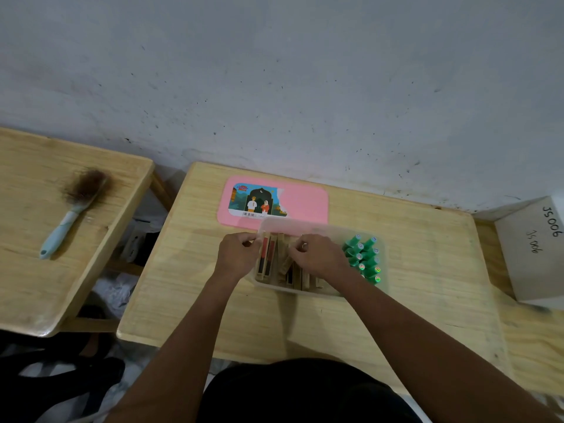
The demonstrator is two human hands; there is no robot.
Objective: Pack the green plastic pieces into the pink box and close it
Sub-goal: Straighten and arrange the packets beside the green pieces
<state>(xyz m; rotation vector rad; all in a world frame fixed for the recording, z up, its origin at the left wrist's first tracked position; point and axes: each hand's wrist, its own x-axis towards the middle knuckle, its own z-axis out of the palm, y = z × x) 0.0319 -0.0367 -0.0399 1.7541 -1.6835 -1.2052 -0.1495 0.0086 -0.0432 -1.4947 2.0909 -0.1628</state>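
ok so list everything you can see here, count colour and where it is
pink lid: one, pink with a picture sticker, flat on the middle table behind the box
box: one, clear plastic, open, on the middle table
green pieces: about ten, green, packed in the box's right end
wooden pieces: several, tan with red faces, standing in the box's left and middle
brush: one, pale blue handle, brown bristles, on the left table
carton: one, white, handwritten JS006, far right
tables: at least two, light wood, against a grey wall
left hand: at the box's left end, fingers curled
right hand: over the wooden pieces, fingers curled
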